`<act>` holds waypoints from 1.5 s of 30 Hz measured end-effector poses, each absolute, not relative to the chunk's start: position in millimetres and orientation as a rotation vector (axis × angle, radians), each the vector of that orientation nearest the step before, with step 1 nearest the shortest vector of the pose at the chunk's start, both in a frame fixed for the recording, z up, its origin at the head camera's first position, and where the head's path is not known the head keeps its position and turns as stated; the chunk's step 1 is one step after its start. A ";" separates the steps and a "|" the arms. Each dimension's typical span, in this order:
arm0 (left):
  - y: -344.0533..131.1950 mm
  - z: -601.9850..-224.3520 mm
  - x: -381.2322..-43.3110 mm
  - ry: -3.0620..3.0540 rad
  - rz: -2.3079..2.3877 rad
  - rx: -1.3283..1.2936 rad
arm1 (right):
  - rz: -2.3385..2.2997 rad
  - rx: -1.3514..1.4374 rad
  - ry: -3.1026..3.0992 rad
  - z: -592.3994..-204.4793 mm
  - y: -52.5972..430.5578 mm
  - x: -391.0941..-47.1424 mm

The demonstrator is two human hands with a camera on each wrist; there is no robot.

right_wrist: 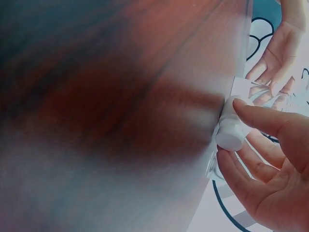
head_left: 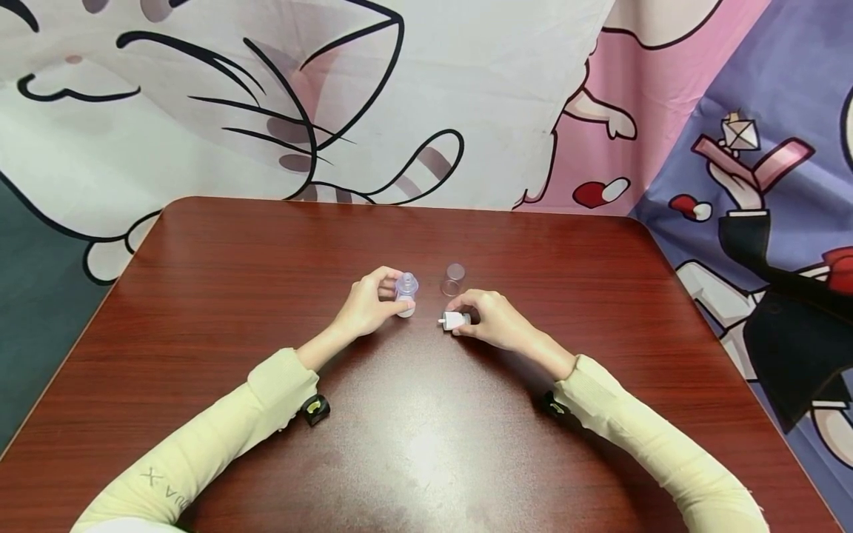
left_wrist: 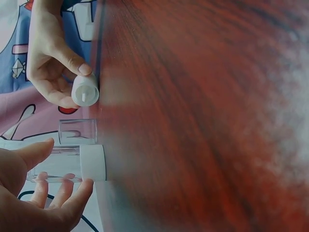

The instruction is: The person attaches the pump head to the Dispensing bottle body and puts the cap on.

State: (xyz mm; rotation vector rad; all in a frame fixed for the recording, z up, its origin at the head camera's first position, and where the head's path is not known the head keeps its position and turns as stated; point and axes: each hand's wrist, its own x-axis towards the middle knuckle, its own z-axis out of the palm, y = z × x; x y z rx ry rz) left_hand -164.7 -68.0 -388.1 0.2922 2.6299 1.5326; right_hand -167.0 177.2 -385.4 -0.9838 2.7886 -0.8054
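In the head view, a small clear bottle [head_left: 406, 285] with a white lower part stands upright on the table. My left hand [head_left: 366, 302] holds it, thumb on the near side and fingers on the far side. The left wrist view shows the bottle [left_wrist: 91, 163] between thumb and fingers. My right hand [head_left: 496, 320] pinches a white pump top [head_left: 456, 320] between thumb and fingers, just above or on the table; its thin stem points toward the bottle. Behind it stands a clear cap [head_left: 453, 277]. The right wrist view shows the pump top [right_wrist: 231, 131] close up.
The reddish-brown wooden table [head_left: 413, 414] reaches back to a printed cartoon cloth [head_left: 493, 111]. Dark devices are strapped at both wrists, the left one [head_left: 315, 409] plainly visible. Both forearms in pale sleeves [head_left: 220, 422] extend over the table's front part.
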 end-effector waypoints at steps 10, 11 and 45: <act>-67.4 -387.4 -163.4 2.625 1.525 0.274 | -0.815 -0.993 2.795 -383.2 175.8 -165.0; -67.5 -387.4 -163.2 2.623 1.527 0.278 | -0.821 -0.992 2.793 -383.0 175.7 -165.1; -67.1 -391.5 -158.9 2.619 1.570 0.338 | -0.964 -1.017 2.823 -380.5 168.1 -164.7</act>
